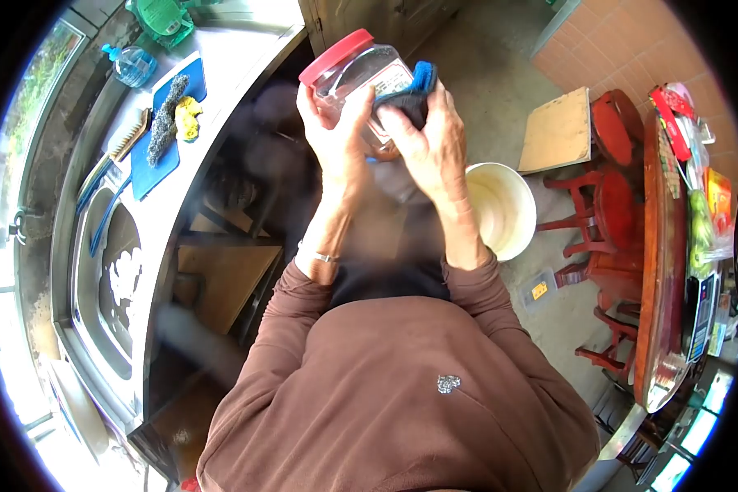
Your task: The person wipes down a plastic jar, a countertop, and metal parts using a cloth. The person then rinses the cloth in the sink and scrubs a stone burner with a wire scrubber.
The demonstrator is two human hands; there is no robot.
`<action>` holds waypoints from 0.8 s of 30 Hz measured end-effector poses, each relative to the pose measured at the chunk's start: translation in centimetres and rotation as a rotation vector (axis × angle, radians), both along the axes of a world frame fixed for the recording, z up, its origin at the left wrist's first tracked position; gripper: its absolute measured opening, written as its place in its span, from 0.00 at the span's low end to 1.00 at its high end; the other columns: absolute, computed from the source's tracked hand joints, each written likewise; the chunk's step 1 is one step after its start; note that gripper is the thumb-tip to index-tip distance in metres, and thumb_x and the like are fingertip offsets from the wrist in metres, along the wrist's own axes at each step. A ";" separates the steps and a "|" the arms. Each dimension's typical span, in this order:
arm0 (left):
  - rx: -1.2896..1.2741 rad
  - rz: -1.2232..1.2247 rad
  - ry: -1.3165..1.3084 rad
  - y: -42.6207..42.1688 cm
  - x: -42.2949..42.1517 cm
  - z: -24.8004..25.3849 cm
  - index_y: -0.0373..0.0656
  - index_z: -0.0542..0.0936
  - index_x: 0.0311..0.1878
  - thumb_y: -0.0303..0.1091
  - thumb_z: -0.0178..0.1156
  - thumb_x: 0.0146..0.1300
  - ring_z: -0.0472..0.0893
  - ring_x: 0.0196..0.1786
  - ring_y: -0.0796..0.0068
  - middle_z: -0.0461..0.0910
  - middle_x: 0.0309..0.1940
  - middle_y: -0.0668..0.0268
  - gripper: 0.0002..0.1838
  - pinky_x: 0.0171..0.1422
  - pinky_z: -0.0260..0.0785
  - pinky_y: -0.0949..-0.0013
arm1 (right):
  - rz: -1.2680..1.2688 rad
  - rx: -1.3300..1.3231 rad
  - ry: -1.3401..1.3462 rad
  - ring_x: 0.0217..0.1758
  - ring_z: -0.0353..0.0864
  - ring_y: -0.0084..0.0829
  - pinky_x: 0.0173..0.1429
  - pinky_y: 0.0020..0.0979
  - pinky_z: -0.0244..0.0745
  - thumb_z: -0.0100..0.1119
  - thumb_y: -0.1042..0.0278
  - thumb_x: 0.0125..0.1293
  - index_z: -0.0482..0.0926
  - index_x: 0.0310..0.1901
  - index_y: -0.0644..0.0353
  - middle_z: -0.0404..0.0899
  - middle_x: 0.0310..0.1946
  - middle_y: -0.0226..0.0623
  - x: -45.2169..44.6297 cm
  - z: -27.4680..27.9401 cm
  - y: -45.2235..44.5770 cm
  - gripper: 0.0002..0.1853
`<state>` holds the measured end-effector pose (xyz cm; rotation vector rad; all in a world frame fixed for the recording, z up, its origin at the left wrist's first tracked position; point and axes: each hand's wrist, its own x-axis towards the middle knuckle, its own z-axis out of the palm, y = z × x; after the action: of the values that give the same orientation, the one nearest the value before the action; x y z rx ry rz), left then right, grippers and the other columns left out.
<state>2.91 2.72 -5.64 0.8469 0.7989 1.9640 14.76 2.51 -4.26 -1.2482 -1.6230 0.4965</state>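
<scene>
My left hand (336, 143) grips a clear plastic jar (353, 82) by its side, fingers wrapped round it. The jar is tilted, its red lid (336, 56) towards the upper left, and a white printed label (392, 79) shows on its wall. Bunched in my right hand (435, 143) is a dark cloth with a blue edge (422, 78), pressed against the jar's right end. My right fingertips are partly hidden behind the cloth. Both hands are held up in front of me, over the floor.
To the left, a steel counter carries a sink (111, 262), a blue board (160, 160), a grey scourer (168, 115), a yellow cloth (187, 117), a brush (131, 135) and a soap bottle (131, 66). A white bucket (517, 209), red stools (613, 213) and a laden table (652, 287) stand right.
</scene>
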 end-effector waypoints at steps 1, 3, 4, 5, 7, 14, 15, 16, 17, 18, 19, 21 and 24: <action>-0.021 -0.012 0.009 -0.2 -0.1 0.3 0.41 0.67 0.67 0.25 0.70 0.60 0.76 0.59 0.68 0.76 0.57 0.60 0.33 0.66 0.69 0.62 | 0.081 -0.100 0.097 0.51 0.83 0.50 0.56 0.43 0.76 0.68 0.37 0.59 0.75 0.59 0.66 0.82 0.49 0.54 0.8 0.0 0.9 0.39; -0.056 0.028 0.154 -0.4 -0.3 -1.1 0.38 0.62 0.71 0.24 0.70 0.59 0.77 0.59 0.68 0.76 0.57 0.58 0.38 0.66 0.70 0.63 | 0.161 -0.180 0.248 0.42 0.86 0.45 0.49 0.39 0.77 0.63 0.41 0.65 0.82 0.47 0.66 0.85 0.37 0.52 2.0 -0.5 2.5 0.29; -0.084 0.054 0.223 -0.6 -0.4 -1.4 0.38 0.61 0.72 0.24 0.70 0.59 0.77 0.59 0.68 0.76 0.57 0.58 0.40 0.66 0.70 0.63 | 0.161 -0.216 0.286 0.39 0.86 0.44 0.46 0.38 0.77 0.61 0.42 0.68 0.84 0.43 0.66 0.85 0.33 0.51 2.2 -1.0 3.3 0.28; -0.120 0.030 0.220 -0.9 -0.5 -1.3 0.39 0.61 0.73 0.24 0.69 0.60 0.77 0.59 0.67 0.76 0.57 0.58 0.40 0.67 0.69 0.63 | 0.113 -0.080 0.226 0.28 0.83 0.37 0.37 0.37 0.75 0.59 0.43 0.70 0.82 0.33 0.70 0.81 0.22 0.48 2.3 -1.5 3.7 0.29; -0.082 -0.099 0.120 -1.4 -0.8 -1.5 0.39 0.62 0.73 0.25 0.68 0.60 0.77 0.59 0.67 0.76 0.57 0.58 0.39 0.67 0.69 0.63 | 0.066 -0.110 0.161 0.23 0.77 0.31 0.32 0.37 0.71 0.58 0.43 0.71 0.80 0.29 0.70 0.77 0.18 0.44 3.2 -2.1 4.2 0.30; -0.077 -0.249 -0.026 -2.1 -0.5 -1.0 0.37 0.62 0.72 0.24 0.73 0.54 0.75 0.62 0.66 0.75 0.60 0.58 0.43 0.68 0.68 0.63 | 0.253 0.267 0.110 0.60 0.82 0.38 0.61 0.32 0.74 0.51 0.52 0.77 0.74 0.66 0.61 0.80 0.60 0.47 2.2 -0.5 2.2 0.26; -0.062 -0.258 0.001 -2.2 -1.0 -0.9 0.37 0.62 0.72 0.25 0.73 0.54 0.75 0.62 0.66 0.75 0.59 0.58 0.43 0.68 0.68 0.62 | 0.247 0.171 0.151 0.59 0.81 0.36 0.61 0.31 0.73 0.52 0.52 0.75 0.73 0.67 0.60 0.81 0.58 0.46 1.8 0.3 1.4 0.26; -0.044 -0.259 0.141 -1.8 -1.7 -1.4 0.37 0.62 0.72 0.26 0.74 0.52 0.75 0.62 0.65 0.74 0.59 0.57 0.45 0.68 0.69 0.62 | 0.248 0.076 0.194 0.58 0.81 0.35 0.62 0.31 0.72 0.53 0.52 0.74 0.72 0.68 0.60 0.82 0.57 0.46 1.3 1.1 1.0 0.27; -0.044 -0.261 0.148 -2.0 -1.8 -1.4 0.37 0.62 0.72 0.27 0.75 0.51 0.75 0.62 0.65 0.74 0.59 0.57 0.45 0.67 0.69 0.62 | 0.302 -0.121 0.429 0.51 0.82 0.33 0.59 0.32 0.74 0.56 0.51 0.72 0.76 0.63 0.62 0.83 0.50 0.44 1.4 1.0 1.6 0.26; -0.041 -0.261 0.155 -2.3 -1.4 -0.8 0.37 0.62 0.72 0.28 0.75 0.50 0.75 0.62 0.65 0.74 0.59 0.57 0.46 0.67 0.69 0.61 | 0.362 -0.256 0.518 0.47 0.80 0.30 0.56 0.33 0.74 0.56 0.51 0.72 0.78 0.57 0.63 0.82 0.44 0.40 1.6 1.6 2.2 0.23; 0.000 -0.237 0.169 -2.1 -1.5 -0.6 0.40 0.65 0.70 0.30 0.70 0.53 0.76 0.59 0.67 0.75 0.57 0.59 0.40 0.65 0.70 0.63 | 0.345 -0.234 0.436 0.46 0.80 0.30 0.55 0.33 0.74 0.56 0.52 0.72 0.78 0.54 0.63 0.82 0.43 0.39 1.2 1.8 2.5 0.22; 0.003 -0.279 0.125 -2.3 -2.3 0.1 0.40 0.65 0.70 0.31 0.71 0.53 0.76 0.59 0.68 0.76 0.56 0.60 0.40 0.65 0.71 0.62 | 0.330 -0.199 0.344 0.48 0.79 0.29 0.55 0.32 0.73 0.56 0.52 0.72 0.79 0.52 0.63 0.82 0.43 0.38 0.3 3.0 2.7 0.20; 0.020 -0.318 0.044 -2.6 -2.8 0.6 0.41 0.64 0.70 0.31 0.69 0.52 0.76 0.59 0.67 0.75 0.57 0.60 0.41 0.65 0.70 0.62 | 0.397 -0.217 0.474 0.49 0.78 0.29 0.56 0.32 0.73 0.55 0.52 0.72 0.78 0.53 0.62 0.81 0.45 0.38 -0.5 3.6 3.5 0.21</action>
<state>0.14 0.13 -5.04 0.9681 0.6267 1.6805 14.28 5.97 -0.67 -0.8645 -1.4259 1.1502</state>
